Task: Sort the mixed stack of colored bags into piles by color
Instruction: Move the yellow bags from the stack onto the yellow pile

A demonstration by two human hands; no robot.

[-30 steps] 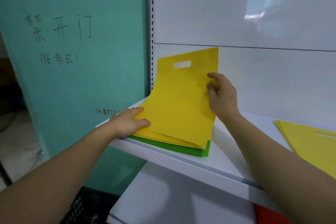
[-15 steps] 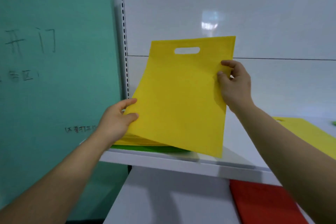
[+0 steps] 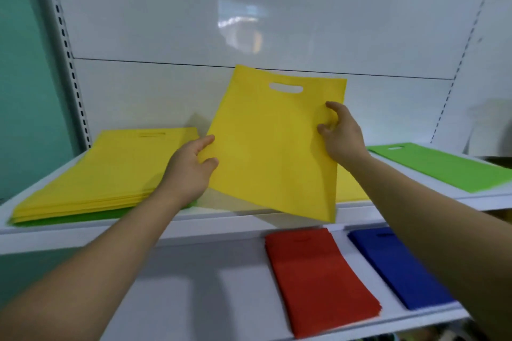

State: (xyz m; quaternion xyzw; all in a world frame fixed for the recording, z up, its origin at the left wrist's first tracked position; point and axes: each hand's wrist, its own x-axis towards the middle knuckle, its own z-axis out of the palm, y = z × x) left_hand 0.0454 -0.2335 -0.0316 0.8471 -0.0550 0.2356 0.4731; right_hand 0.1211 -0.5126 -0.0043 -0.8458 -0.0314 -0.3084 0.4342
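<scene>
Yellow bag (image 3: 274, 152) held up, slightly tilted, over the upper shelf (image 3: 83, 235).
My left grip (image 3: 191, 171) pinches its left edge and my right grip (image 3: 342, 135) pinches its right edge; the mixed stack (image 3: 110, 169) lies to the left, the green pile (image 3: 443, 166) to the right.

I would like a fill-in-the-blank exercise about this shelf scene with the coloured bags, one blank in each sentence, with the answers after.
1. The left hand and right hand grip the held bag, whose colour is ____.
2. On the lower shelf, the red pile lies left of the ____ pile.
3. In the mixed stack, a ____ layer shows beneath the yellow bags.
4. The green pile lies on the ____ shelf.
Missing words: yellow, blue, green, upper.
</scene>
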